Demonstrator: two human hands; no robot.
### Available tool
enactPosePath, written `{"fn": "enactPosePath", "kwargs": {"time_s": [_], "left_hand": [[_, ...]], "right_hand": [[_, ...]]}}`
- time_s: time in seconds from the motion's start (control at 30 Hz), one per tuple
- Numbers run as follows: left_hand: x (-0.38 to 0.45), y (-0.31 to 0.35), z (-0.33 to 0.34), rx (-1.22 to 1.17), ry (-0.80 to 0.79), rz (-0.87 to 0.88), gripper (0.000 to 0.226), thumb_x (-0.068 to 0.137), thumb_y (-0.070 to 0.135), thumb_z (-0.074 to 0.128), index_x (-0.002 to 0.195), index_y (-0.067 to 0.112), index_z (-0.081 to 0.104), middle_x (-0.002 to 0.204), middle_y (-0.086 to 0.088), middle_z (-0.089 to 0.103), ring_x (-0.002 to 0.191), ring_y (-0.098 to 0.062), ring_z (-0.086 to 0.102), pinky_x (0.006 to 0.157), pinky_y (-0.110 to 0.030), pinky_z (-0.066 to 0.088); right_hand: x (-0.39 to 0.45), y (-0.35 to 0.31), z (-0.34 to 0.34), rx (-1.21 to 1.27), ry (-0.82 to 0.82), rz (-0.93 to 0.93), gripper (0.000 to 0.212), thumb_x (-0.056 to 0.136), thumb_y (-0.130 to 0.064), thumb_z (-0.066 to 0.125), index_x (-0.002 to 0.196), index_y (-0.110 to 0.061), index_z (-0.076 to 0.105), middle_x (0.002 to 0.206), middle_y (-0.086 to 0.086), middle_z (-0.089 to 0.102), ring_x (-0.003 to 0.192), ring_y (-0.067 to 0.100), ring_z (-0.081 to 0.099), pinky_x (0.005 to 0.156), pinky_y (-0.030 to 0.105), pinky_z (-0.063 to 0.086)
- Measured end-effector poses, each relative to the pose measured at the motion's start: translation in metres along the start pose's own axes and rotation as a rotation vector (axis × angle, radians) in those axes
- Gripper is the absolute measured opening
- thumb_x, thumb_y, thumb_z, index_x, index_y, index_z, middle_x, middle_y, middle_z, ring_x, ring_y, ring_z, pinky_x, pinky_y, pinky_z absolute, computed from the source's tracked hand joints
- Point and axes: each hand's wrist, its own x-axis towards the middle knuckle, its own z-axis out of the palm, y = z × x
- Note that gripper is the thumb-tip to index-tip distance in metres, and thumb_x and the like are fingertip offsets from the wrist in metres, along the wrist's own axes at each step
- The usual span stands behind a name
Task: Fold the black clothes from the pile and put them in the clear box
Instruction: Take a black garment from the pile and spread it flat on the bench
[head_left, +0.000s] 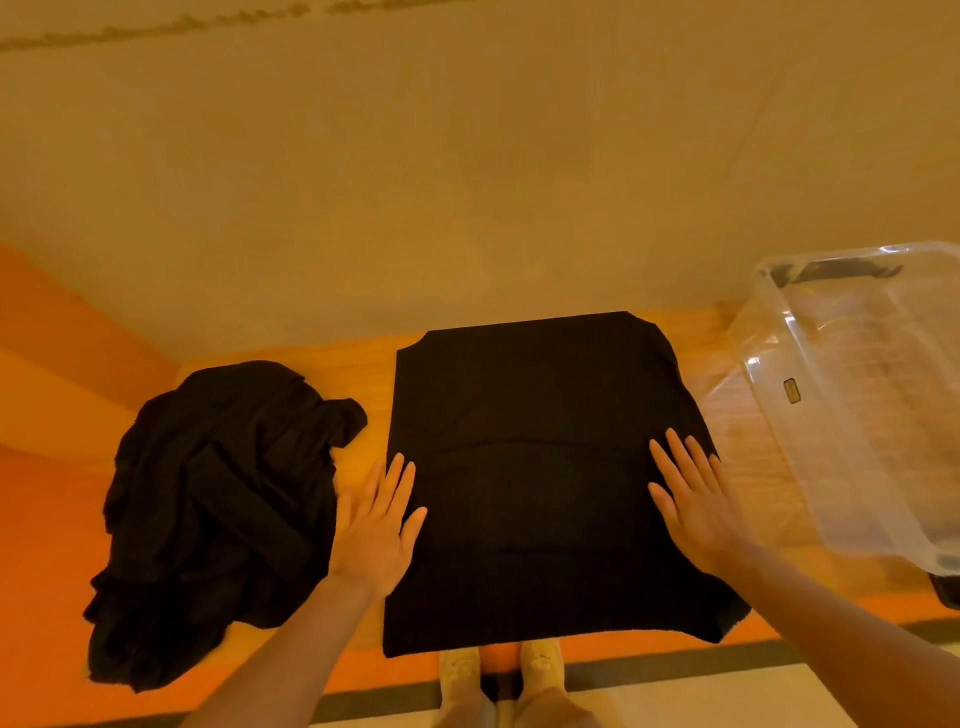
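My left hand (375, 525) and right hand (693, 496) rest flat and empty on the half-folded black garment (530, 467) on the counter (727, 410); pile (218, 509) unfolded, clear box (852, 395) apparently empty.

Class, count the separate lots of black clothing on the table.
2: a garment spread flat in the middle, and a crumpled pile to its left. The pile may hold several pieces.

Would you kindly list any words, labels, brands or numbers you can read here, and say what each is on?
No text can be read.
Small dark label on the clear box wall, at: too small and blurred to read.
Black garment and pile: no print visible.
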Motion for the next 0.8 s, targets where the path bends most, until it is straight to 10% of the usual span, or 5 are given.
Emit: {"fn": "enactPosePath", "kwargs": {"time_s": [0.2, 0.8], "left_hand": [[-0.004, 0.004, -0.013, -0.021, 0.04, 0.0, 0.061, 0.099, 0.054, 0.009, 0.148, 0.025, 0.032, 0.156, 0.0, 0.027, 0.144, -0.021, 0.019, 0.103, -0.057, 0.033], [0.172, 0.013, -0.05, -0.026, 0.025, -0.061, 0.064, 0.097, 0.057, 0.008, 0.152, 0.029, -0.009, 0.159, 0.003, -0.017, 0.145, -0.015, -0.021, 0.119, -0.042, -0.007]], "right_hand": [[0.003, -0.008, -0.012, 0.05, 0.101, 0.011, 0.066, 0.095, -0.058, 0.005, 0.151, -0.025, 0.01, 0.161, -0.005, 0.0, 0.147, 0.009, -0.009, 0.119, 0.034, -0.005], [0.167, 0.009, -0.054, 0.033, 0.067, 0.197, 0.076, 0.096, -0.061, 0.009, 0.153, -0.013, -0.006, 0.161, 0.003, -0.011, 0.146, 0.016, -0.017, 0.117, 0.038, -0.013]]}}
